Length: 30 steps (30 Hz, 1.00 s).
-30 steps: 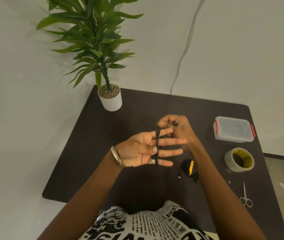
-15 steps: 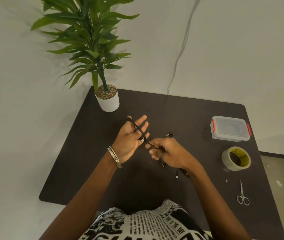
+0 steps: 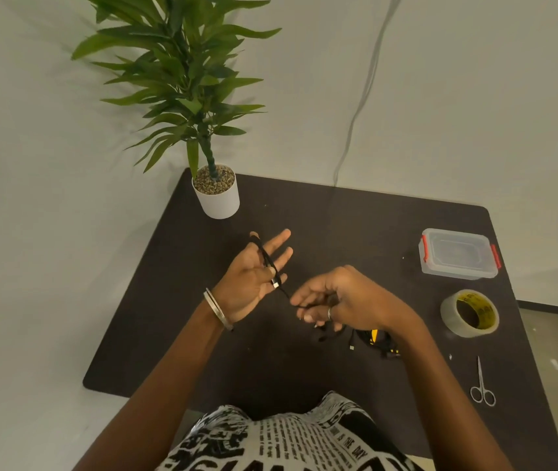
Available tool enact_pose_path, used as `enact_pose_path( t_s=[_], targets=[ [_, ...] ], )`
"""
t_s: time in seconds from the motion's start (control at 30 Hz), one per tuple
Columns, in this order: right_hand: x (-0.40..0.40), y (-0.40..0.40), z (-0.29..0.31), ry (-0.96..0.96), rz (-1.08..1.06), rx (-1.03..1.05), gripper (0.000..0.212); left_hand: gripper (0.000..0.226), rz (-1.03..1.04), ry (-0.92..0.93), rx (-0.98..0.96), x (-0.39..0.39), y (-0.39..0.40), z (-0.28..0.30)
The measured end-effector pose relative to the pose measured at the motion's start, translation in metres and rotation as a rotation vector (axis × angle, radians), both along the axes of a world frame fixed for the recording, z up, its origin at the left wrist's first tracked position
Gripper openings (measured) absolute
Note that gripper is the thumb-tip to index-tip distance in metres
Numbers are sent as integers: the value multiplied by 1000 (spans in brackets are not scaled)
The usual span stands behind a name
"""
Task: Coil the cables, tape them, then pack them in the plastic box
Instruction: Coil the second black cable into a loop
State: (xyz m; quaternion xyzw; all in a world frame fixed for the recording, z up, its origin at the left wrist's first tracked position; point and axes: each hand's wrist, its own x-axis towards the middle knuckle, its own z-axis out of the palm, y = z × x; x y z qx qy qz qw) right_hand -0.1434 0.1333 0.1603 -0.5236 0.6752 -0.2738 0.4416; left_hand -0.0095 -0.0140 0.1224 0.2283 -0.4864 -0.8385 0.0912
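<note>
At frame centre, a black cable point(image 3: 268, 263) is looped round the splayed left hand point(image 3: 254, 277) as a coiling former; its tail is pinched, apparently, by the curled right hand point(image 3: 338, 300).

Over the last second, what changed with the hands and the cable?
The right hand dropped from beside the left fingertips to lower right, pulling the black cable out from the left hand. The left hand turned from fingers pointing right to pointing up and away, the cable looped over them. Unmoved on the table: plastic box, tape roll, scissors, the other cables.
</note>
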Motion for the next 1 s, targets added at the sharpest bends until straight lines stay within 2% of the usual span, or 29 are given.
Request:
enact_pose_path(
  t_s=[0.17,0.27,0.4,0.53,0.67,0.73,0.87,0.93,1.0],
  targets=[
    [-18,-7,14,21,4,-162,26,57,-443,-84,60,4,15,1],
    [-35,-14,23,-3,-5,-133,32,65,-707,32,178,5,23,5],
    [-45,-19,14,-171,-120,-244,21,69,-774,195,319,4,20,17],
    [-37,-17,-15,-340,-322,-350,7,73,-711,347,420,7,18,17],
    [0,-8,-44,-358,-388,-274,25,70,-501,476,480,1,16,16],
    [16,-1,-55,-344,-362,-221,35,57,-382,481,500,-1,13,18],
    [29,12,-53,-324,-256,-65,18,37,-85,284,355,-2,4,15],
    [26,15,-43,-247,-175,-24,21,38,-6,165,228,-2,1,8],
    [18,15,-29,-116,-89,-21,18,42,-13,44,63,-3,1,0]
  ],
)
